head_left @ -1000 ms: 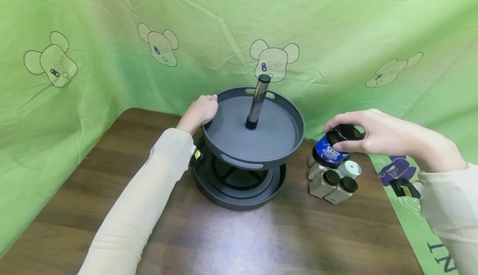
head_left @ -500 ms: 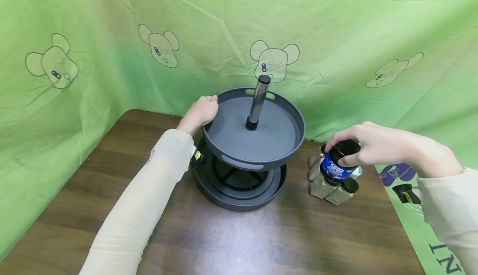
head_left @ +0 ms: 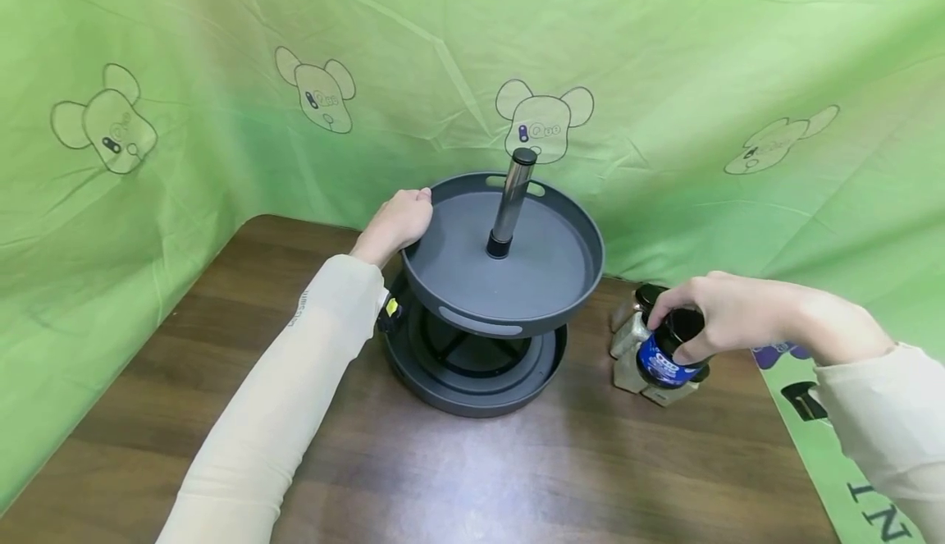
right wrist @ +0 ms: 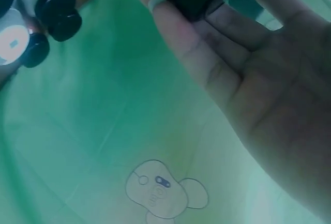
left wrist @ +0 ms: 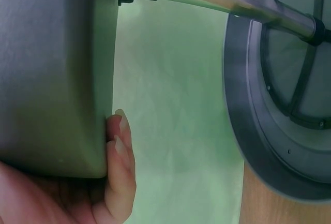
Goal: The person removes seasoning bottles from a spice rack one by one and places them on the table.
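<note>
My left hand grips the left rim of the upper tray of a grey two-tier round stand. In the left wrist view its fingers curl under the tray. A metal post rises from the tray's middle. On the right, my right hand pinches a jar with a black lid and blue label, thumb and fingers around its top. The jar overlaps a cluster of small bottles in the head view. Only a dark part of the jar shows in the right wrist view.
The stand's lower tray sits on the wooden table. Small clear bottles with pale contents stand close together right of it. Several bottle lids show in the right wrist view. A green printed cloth hangs behind.
My right hand has lowered the blue-labelled jar toward the front, over the bottles. The back bottles' dark lid has come into view. My left hand and the stand stay put.
</note>
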Demonstrator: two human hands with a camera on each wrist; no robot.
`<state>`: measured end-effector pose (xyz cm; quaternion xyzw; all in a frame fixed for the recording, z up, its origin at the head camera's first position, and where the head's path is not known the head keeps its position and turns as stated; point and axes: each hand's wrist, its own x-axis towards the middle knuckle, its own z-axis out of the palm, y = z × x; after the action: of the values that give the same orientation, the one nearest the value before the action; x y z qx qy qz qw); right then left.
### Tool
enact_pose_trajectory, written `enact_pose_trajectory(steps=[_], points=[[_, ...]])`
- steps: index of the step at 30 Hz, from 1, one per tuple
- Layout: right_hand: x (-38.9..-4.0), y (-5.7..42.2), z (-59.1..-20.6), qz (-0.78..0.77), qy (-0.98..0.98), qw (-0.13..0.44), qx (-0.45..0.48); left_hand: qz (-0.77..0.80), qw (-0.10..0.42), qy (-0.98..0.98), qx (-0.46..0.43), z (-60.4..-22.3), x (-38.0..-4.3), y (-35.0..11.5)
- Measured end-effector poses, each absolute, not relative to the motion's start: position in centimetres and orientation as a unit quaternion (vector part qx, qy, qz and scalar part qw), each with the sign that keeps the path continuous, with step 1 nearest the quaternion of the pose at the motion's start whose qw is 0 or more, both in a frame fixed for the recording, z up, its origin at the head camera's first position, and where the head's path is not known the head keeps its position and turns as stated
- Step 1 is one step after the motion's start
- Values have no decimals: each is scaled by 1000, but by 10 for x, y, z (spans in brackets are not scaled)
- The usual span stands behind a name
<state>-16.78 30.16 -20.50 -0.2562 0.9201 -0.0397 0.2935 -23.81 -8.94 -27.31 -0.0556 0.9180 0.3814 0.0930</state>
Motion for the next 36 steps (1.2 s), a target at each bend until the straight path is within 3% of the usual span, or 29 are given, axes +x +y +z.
enact_pose_trajectory(steps=[36], points=[[-167,323,-253,-2,926,292,-238,376,87,921,-62,-275,-240,-88]])
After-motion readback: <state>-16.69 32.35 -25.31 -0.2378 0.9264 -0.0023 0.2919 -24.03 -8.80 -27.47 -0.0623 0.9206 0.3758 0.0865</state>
